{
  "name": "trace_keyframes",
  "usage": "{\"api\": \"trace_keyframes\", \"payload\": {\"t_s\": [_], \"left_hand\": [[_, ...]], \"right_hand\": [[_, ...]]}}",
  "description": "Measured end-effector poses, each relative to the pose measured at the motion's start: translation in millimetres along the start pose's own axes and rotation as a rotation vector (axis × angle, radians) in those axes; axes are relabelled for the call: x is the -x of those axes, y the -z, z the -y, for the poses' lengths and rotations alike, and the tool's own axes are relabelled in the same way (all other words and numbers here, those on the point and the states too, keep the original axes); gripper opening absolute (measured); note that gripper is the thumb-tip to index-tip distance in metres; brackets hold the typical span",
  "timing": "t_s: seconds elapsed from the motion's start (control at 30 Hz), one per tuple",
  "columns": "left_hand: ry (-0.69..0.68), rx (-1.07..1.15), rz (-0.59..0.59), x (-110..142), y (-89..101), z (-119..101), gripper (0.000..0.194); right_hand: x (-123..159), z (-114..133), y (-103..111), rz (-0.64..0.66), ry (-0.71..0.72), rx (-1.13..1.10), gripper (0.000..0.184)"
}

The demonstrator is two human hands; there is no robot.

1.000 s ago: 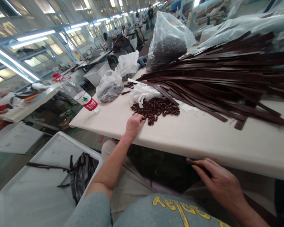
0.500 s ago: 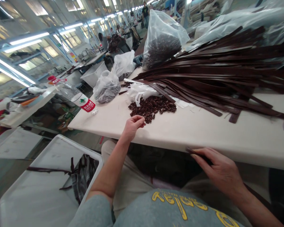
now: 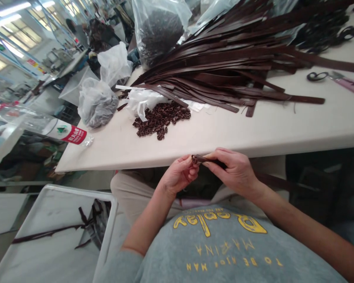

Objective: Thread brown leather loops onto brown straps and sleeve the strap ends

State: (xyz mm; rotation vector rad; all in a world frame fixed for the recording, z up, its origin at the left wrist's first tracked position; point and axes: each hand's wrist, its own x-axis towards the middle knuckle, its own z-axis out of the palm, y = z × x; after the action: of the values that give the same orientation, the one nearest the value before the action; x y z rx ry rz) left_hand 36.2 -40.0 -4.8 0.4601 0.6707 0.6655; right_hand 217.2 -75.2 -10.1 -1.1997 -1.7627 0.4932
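My left hand (image 3: pixel 183 173) pinches a small dark brown loop (image 3: pixel 194 159) between thumb and fingers, just off the table's front edge. From the right, my right hand (image 3: pixel 234 167) grips a dark brown strap (image 3: pixel 205 158), whose tip meets the loop. Whether the strap passes through the loop I cannot tell. The rest of the strap trails behind my right wrist, partly hidden. Beyond my hands, a heap of similar small brown loops (image 3: pixel 162 120) lies on the table beside crumpled white plastic (image 3: pixel 144 100). A large bundle of brown straps (image 3: pixel 218 78) fans out behind.
The pale table (image 3: pixel 224 133) spans the front. At its left stand a plastic bottle (image 3: pixel 73 133) and a clear bag (image 3: pixel 96 104); a taller filled bag (image 3: pixel 161 33) is behind. Pink-handled scissors (image 3: pixel 346 82) lie at right. A white bin (image 3: pixel 47 204) with strap scraps sits low left.
My left hand has left the loop heap and come back to the right with a loop. My right hand has risen, bringing the strap tip to it. The view has turned right.
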Motion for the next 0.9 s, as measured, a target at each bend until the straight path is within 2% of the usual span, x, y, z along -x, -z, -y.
{"api": "trace_keyframes", "payload": {"t_s": [0.13, 0.27, 0.43, 0.57, 0.73, 0.9], "left_hand": [[0.009, 0.002, -0.023, -0.5, -0.6, 1.1, 0.033], [-0.122, -0.091, -0.164, -2.4, -2.6, 5.3, 0.032], [-0.208, -0.19, -0.261, -6.3, -4.7, 14.8, 0.033], [-0.192, -0.14, -0.264, -7.3, -3.9, 19.9, 0.033], [-0.116, -0.085, -0.244, -5.5, -1.0, 21.9, 0.032], [-0.103, -0.099, -0.283, -5.8, 0.0, 25.0, 0.035]], "right_hand": [[3.9, -2.0, 6.3, 0.015, -0.006, -0.018, 0.007], [6.1, -4.4, 16.6, -0.055, -0.054, 0.12, 0.009], [10.2, 2.7, 18.1, 0.005, 0.06, 0.327, 0.017], [11.9, 4.0, 13.1, 0.009, 0.129, 0.504, 0.024], [12.8, 1.1, 11.3, 0.037, 0.138, 0.559, 0.027], [15.6, 1.3, 12.1, 0.097, 0.188, 0.662, 0.029]]}}
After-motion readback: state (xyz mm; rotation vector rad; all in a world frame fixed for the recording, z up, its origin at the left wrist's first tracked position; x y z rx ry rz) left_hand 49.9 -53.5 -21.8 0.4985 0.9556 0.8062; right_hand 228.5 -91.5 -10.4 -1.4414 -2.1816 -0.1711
